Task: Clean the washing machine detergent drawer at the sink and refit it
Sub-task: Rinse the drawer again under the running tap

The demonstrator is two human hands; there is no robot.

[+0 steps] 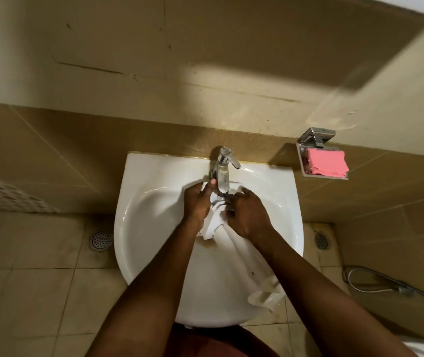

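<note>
Your left hand (196, 202) and right hand (248, 215) meet mid-frame under the tap (222, 171), fingers closed on a white cloth (247, 256) trailing lower right over the sink (154, 228) rim; I cannot pick out the drawer.

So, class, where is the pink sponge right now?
The pink sponge sits in a metal wall holder on the right of the head view, beside the sink and level with the tap.
</note>
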